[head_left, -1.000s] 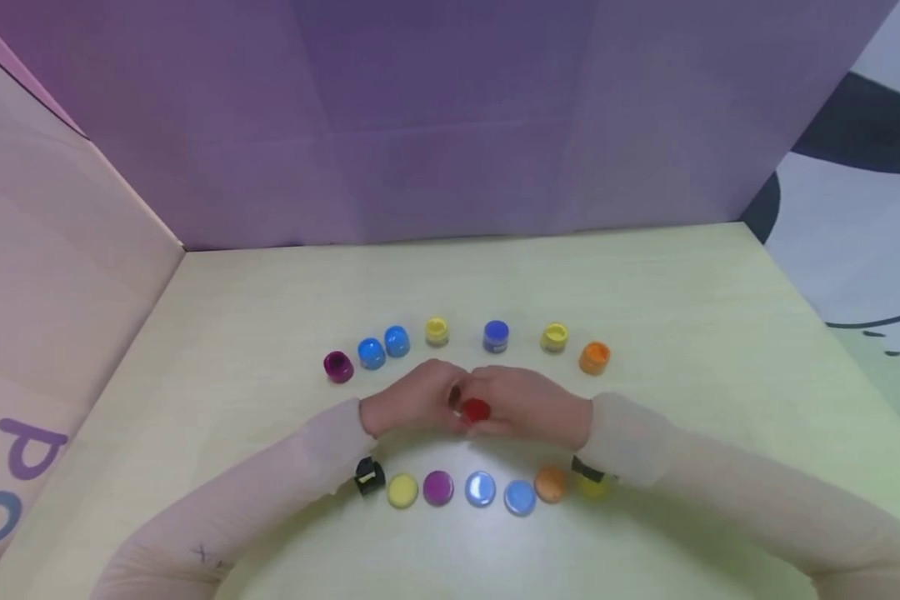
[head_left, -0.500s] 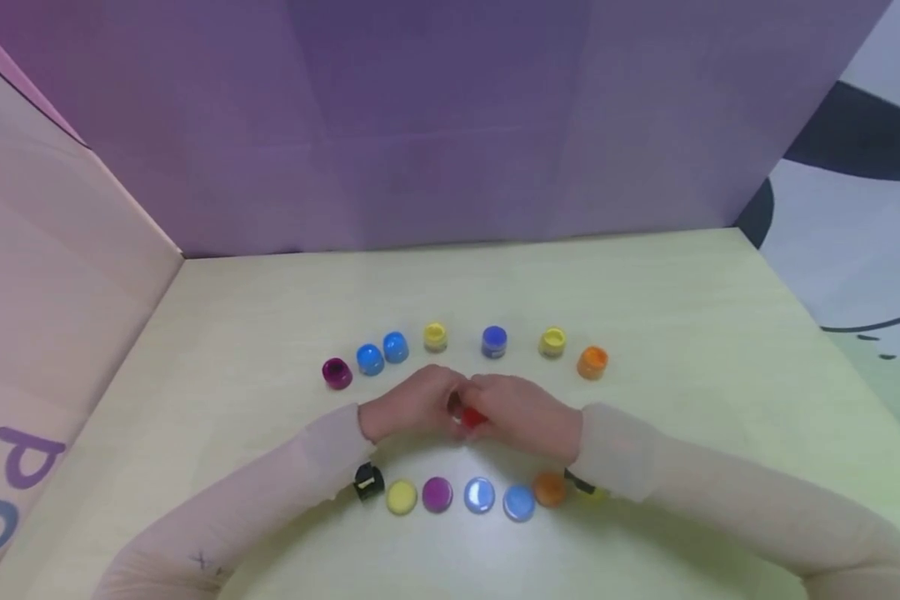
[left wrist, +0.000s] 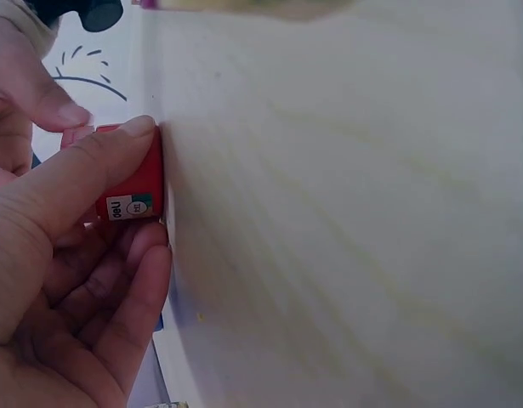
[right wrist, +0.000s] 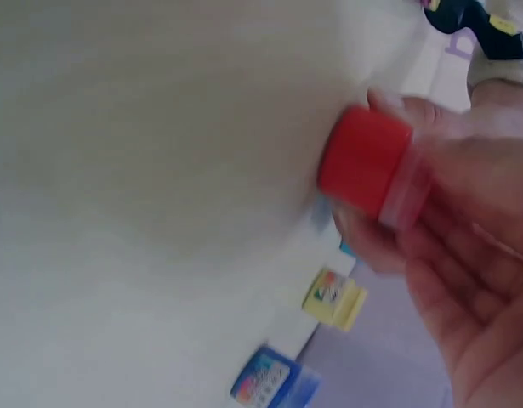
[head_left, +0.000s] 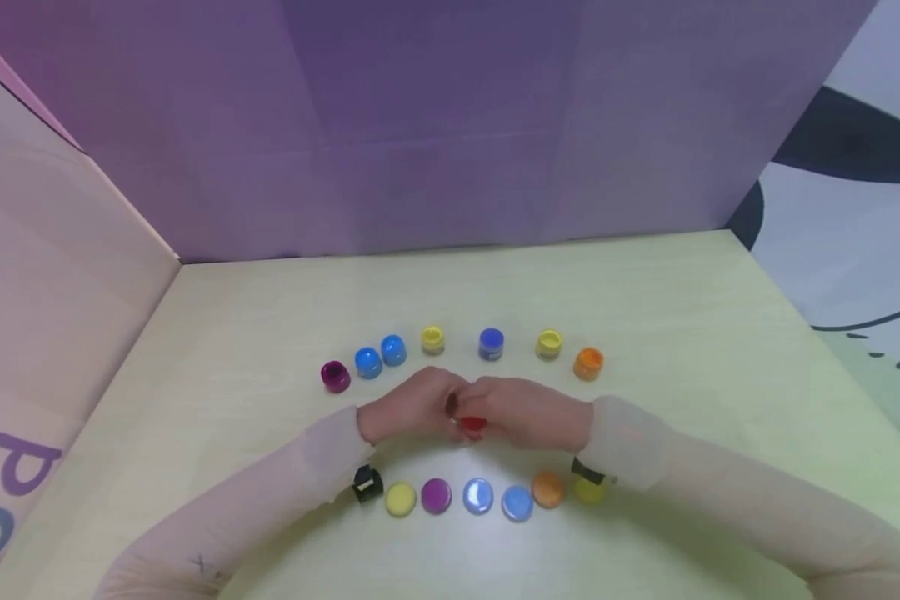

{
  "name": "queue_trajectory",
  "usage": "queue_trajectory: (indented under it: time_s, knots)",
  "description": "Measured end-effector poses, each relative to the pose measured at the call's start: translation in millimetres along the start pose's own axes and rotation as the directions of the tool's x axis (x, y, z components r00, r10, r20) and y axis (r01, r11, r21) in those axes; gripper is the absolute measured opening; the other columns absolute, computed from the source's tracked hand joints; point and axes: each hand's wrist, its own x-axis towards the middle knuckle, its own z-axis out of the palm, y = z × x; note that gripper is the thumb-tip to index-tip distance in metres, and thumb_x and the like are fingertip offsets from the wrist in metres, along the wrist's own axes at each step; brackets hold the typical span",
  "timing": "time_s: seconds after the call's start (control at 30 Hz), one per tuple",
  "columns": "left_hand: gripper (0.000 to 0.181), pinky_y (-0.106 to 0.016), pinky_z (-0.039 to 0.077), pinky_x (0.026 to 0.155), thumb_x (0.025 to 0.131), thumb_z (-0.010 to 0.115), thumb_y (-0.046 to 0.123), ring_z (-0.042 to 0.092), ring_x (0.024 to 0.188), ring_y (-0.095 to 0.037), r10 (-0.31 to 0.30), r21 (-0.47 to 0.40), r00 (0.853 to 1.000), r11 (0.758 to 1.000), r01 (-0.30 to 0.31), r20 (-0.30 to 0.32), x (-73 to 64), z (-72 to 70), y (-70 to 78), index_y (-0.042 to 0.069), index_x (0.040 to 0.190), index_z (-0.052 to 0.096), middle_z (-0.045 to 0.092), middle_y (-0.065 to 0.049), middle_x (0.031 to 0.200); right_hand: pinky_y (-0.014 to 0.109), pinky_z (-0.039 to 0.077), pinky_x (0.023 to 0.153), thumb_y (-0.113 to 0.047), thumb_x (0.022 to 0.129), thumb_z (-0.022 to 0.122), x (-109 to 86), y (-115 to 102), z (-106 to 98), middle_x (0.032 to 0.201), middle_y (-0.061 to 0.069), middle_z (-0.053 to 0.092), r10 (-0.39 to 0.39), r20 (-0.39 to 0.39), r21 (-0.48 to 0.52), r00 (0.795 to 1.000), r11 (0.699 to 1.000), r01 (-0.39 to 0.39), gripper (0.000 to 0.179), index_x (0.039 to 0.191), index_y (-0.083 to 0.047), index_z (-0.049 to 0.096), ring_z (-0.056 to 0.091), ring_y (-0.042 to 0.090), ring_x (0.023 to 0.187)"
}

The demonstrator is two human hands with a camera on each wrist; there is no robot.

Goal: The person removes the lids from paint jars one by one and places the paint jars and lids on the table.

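Observation:
Near the middle of the table, both hands meet around a small red paint jar (left wrist: 129, 174). My left hand (head_left: 414, 404) grips the jar's body between thumb and fingers, its label showing in the left wrist view. My right hand (head_left: 525, 410) pinches the jar's translucent pinkish lid (right wrist: 406, 191) at the other end. In the right wrist view the jar lies tilted sideways and its body is slightly blurred. Fingers cover much of the jar in the head view. Whether the jar touches the table cannot be told.
Beyond the hands stands an arc of paint jars: purple (head_left: 335, 377), two light blue, yellow (head_left: 432, 340), dark blue (head_left: 491, 343), another yellow, and orange (head_left: 588, 364). Nearer lies a row of loose lids, among them a purple lid (head_left: 437, 496) and an orange lid (head_left: 547, 489). Purple panel (head_left: 450, 167) behind.
My right hand twisted inward at the lid and then back, its wrist swinging slightly. The left hand stays round the red jar. The head view has tilted slightly upward.

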Motion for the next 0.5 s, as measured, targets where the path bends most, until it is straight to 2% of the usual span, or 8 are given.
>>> queue_trajectory:
  time_s: [0.13,0.23,0.3,0.4,0.5]
  knots:
    - [0.029,-0.020,0.049,0.072,0.074,0.080,0.016,0.057,0.075,-0.007,0.017,0.036,1.000,0.999,-0.016,-0.007,-0.1,-1.0,0.1,0.015,0.101,0.069,0.064,0.011,0.082,0.021,0.049,0.079,-0.025,0.085,0.071,0.4,-4,3,0.095,-0.003,0.065,0.120,-0.057,0.030,0.991,0.993,-0.118,0.028,0.108,-0.011,0.064,0.058,0.010,0.087]
    - [0.032,-0.019,0.049,0.071,0.074,0.080,0.014,0.057,0.075,-0.007,0.026,0.047,1.000,0.999,-0.026,-0.010,0.1,-1.6,0.2,0.013,0.104,0.069,0.064,0.011,0.082,0.018,0.046,0.068,-0.032,0.083,0.072,1.9,-10,3,0.085,-0.007,0.059,0.255,-0.059,0.042,0.965,0.967,-0.253,0.032,0.108,-0.014,0.063,0.052,0.007,0.076]
    - [0.034,-0.019,0.049,0.070,0.074,0.080,0.013,0.057,0.075,-0.007,0.030,0.045,1.000,0.999,-0.030,-0.008,0.4,-1.4,-0.1,0.013,0.106,0.069,0.064,0.010,0.082,0.017,0.045,0.066,-0.032,0.082,0.073,3.0,-13,3,0.082,-0.009,0.057,0.317,-0.039,0.049,0.948,0.948,-0.315,0.032,0.107,-0.015,0.063,0.049,0.006,0.074]
    - [0.034,-0.018,0.049,0.071,0.074,0.080,0.013,0.058,0.075,-0.006,0.027,0.042,1.000,0.999,-0.027,-0.001,0.7,-0.8,-0.8,0.013,0.107,0.069,0.065,0.010,0.084,0.018,0.046,0.069,-0.029,0.082,0.073,4.0,-14,3,0.085,-0.009,0.059,0.331,-0.014,0.062,0.943,0.942,-0.330,0.029,0.106,-0.016,0.064,0.051,0.005,0.077]
    - [0.033,-0.018,0.049,0.071,0.074,0.080,0.015,0.057,0.075,-0.005,0.022,0.042,1.000,0.999,-0.022,-0.003,1.0,-0.7,-1.0,0.014,0.105,0.069,0.066,0.010,0.084,0.021,0.049,0.079,-0.022,0.084,0.072,2.8,-13,1,0.095,-0.006,0.064,0.266,-0.009,0.064,0.964,0.962,-0.264,0.025,0.107,-0.015,0.065,0.057,0.008,0.087]
